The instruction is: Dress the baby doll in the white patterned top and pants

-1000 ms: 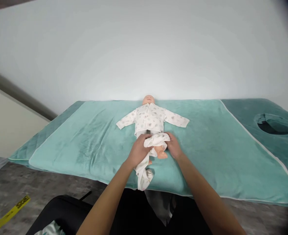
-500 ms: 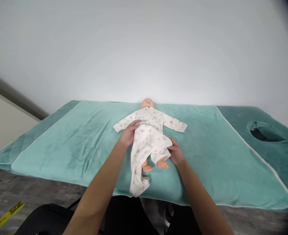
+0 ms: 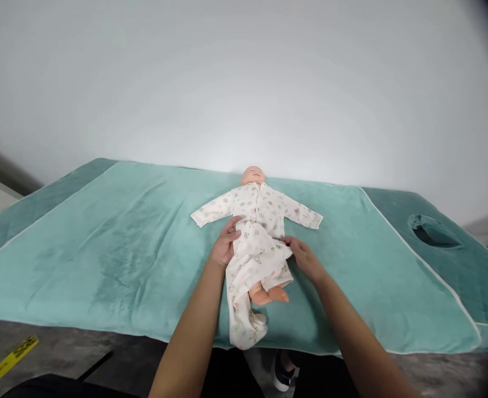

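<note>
Baby doll face-up, mid teal towel on massage bed, head toward wall, arms out in printed white top. Matching pants laid over belly and legs; bare feet out below, one empty pant leg trailing to near towel edge. Left hand on pants waist at one hip, fingers loosely bent, grip on cloth unclear. Right hand at other hip, fingers stretched flat, tips touching pants edge, nothing held. Face hole far right, well apart.
</note>
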### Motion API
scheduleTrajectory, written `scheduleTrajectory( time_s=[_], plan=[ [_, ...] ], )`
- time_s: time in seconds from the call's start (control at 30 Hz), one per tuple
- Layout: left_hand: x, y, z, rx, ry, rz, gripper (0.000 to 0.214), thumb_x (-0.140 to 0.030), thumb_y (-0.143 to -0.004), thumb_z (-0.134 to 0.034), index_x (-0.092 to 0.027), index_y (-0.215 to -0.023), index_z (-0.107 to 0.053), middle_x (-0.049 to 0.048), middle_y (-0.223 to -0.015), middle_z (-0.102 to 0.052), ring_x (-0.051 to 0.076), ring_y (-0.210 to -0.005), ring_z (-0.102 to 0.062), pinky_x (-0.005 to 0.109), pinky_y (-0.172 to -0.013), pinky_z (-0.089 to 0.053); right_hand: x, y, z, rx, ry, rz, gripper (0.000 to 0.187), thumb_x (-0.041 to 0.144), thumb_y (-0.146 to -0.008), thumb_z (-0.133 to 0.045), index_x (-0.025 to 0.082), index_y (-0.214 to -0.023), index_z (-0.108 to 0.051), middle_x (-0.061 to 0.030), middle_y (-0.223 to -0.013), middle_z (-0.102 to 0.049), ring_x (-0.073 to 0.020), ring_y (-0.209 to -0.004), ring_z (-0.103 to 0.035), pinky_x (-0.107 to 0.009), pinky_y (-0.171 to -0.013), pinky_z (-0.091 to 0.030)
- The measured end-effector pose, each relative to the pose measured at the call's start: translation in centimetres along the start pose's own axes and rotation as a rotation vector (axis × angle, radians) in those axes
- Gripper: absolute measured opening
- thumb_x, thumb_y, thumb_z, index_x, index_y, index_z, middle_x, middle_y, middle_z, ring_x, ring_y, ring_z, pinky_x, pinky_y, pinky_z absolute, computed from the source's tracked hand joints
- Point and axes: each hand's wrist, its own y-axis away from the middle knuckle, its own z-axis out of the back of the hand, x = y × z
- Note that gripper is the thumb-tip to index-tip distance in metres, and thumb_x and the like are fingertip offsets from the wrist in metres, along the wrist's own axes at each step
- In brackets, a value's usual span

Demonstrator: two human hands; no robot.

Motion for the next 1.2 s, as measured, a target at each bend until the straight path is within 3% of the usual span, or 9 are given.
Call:
scheduleTrajectory(
  time_s=[0.13, 0.33, 0.47, 0.57, 0.67, 0.73, 0.87, 0.97, 1.2],
  plan=[
    [0.1, 0.2, -0.3, 0.002, 0.031, -0.016, 0.058, -0.020, -0.060, -0.086, -0.022, -0.112, -0.061, 0.0004, -0.090, -0.072, 0.016, -0.074, -0.069, 0.029, -0.074, -0.056, 5.8, -1.9, -2.5, -0.004, 0.469, 0.105, 0.037, 0.057, -0.081, -0.064, 0.020, -0.076, -0.063, -0.0028, -0.080, -0.062, -0.0188, -0.078, -0.054, -0.032, -0.073, -0.039],
    [-0.2, 0.6, 0.0, 0.046, 0.015, 0.003, 0.060, -0.023, -0.058, -0.088, -0.019, -0.112, -0.061, -0.0016, -0.082, -0.070, 0.012, -0.065, -0.065, 0.023, -0.064, -0.052, 7.6, -3.9, -5.8, 0.415, 0.637, -0.009, 0.040, 0.055, -0.064, -0.082, 0.020, -0.072, -0.063, -0.0012, -0.069, -0.062, -0.0179, -0.067, -0.054, -0.029, -0.063, -0.038],
    [-0.1, 1.1, -0.2, 0.063, -0.053, 0.001, 0.058, -0.031, -0.060, -0.089, -0.016, -0.110, -0.063, 0.0029, -0.088, -0.072, 0.014, -0.070, -0.067, 0.023, -0.066, -0.052, 7.6, -5.1, -4.3, 0.404, 0.264, -0.062, 0.041, 0.058, -0.072, -0.075, 0.019, -0.083, -0.069, -0.0026, -0.077, -0.067, -0.0192, -0.071, -0.059, -0.030, -0.067, -0.044],
    [0.1, 1.4, -0.8, 0.110, -0.225, 0.032, 0.059, -0.029, -0.061, -0.088, -0.014, -0.113, -0.065, 0.0067, -0.098, -0.074, 0.020, -0.082, -0.070, 0.026, -0.072, -0.052, 7.6, -5.4, -4.1, 0.175, -0.089, -0.120, 0.048, 0.061, -0.073, -0.073, 0.017, -0.090, -0.066, -0.0038, -0.082, -0.068, -0.0191, -0.072, -0.062, -0.032, -0.069, -0.049],
    [0.3, 1.6, -1.2, 0.126, -0.341, 0.098, 0.057, -0.025, -0.060, -0.089, -0.013, -0.111, -0.069, 0.0069, -0.094, -0.076, 0.023, -0.085, -0.070, 0.029, -0.075, -0.052, 6.5, -5.6, -5.3, -0.005, -0.123, -0.140, 0.049, 0.065, -0.072, -0.071, 0.018, -0.082, -0.065, -0.0023, -0.075, -0.067, -0.0178, -0.070, -0.060, -0.029, -0.065, -0.048],
    [0.4, 1.7, -1.2, 0.068, -0.261, 0.080, 0.052, -0.029, -0.062, -0.088, -0.012, -0.107, -0.070, 0.0070, -0.090, -0.076, 0.024, -0.085, -0.071, 0.031, -0.078, -0.053, 5.5, -5.7, -6.0, 0.038, -0.062, -0.147, 0.046, 0.064, -0.074, -0.070, 0.018, -0.082, -0.067, -0.0021, -0.076, -0.068, -0.0183, -0.071, -0.062, -0.029, -0.064, -0.048],
    [0.4, 1.9, -0.8, -0.025, -0.051, -0.002, 0.039, -0.033, -0.068, -0.085, -0.013, -0.097, -0.068, 0.0071, -0.087, -0.075, 0.024, -0.089, -0.072, 0.034, -0.085, -0.055, 4.4, -5.7, -5.9, 0.371, 0.141, -0.201, 0.035, 0.046, -0.067, -0.082, 0.019, -0.087, -0.073, -0.0030, -0.083, -0.073, -0.0220, -0.077, -0.065, -0.029, -0.065, -0.049],
    [0.3, 1.9, -0.6, -0.040, -0.002, -0.016, 0.036, -0.033, -0.070, -0.083, -0.013, -0.094, -0.068, 0.0076, -0.088, -0.076, 0.025, -0.092, -0.072, 0.035, -0.087, -0.056, 4.2, -5.4, -5.2, 0.517, 0.082, -0.267, 0.041, 0.035, -0.061, -0.087, 0.020, -0.097, -0.074, -0.0037, -0.088, -0.074, -0.0240, -0.081, -0.067, -0.032, -0.069, -0.052],
    [-0.1, 2.1, -1.2, -0.033, -0.007, 0.083, 0.049, -0.043, -0.075, -0.078, -0.011, -0.111, -0.070, 0.0122, -0.099, -0.076, 0.028, -0.103, -0.071, 0.037, -0.089, -0.057, 3.0, -4.4, -5.7, 0.244, -0.555, -0.218, 0.054, 0.036, -0.068, -0.081, 0.016, -0.116, -0.065, -0.0062, -0.093, -0.074, -0.0211, -0.081, -0.068, -0.033, -0.077, -0.053]
  ],
)
